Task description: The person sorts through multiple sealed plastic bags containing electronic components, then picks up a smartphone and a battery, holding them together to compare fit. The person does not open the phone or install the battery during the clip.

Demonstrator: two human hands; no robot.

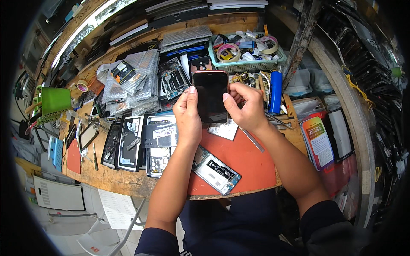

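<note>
A smartphone (210,97) with a dark screen and a reddish rim is held upright above the bench. My left hand (188,115) grips its left edge, thumb on the front. At its right edge my right hand (249,107) is closed, with the thumb against the side and the fingers curled; their tips are partly hidden. Under the hands is an orange-red mat (252,166). On it lies an opened phone (218,171) with battery and circuit board exposed. A slim metal tool (253,140) slants below my right hand, beside a pale flat panel (224,129).
Open phone shells and trays of parts (130,143) stand left of the mat. Bubble-wrap packs (132,81) pile up behind them. A green basket (250,65) holds tape rolls and small parts. A blue cylinder (276,91) stands at right, near a wooden post (302,36).
</note>
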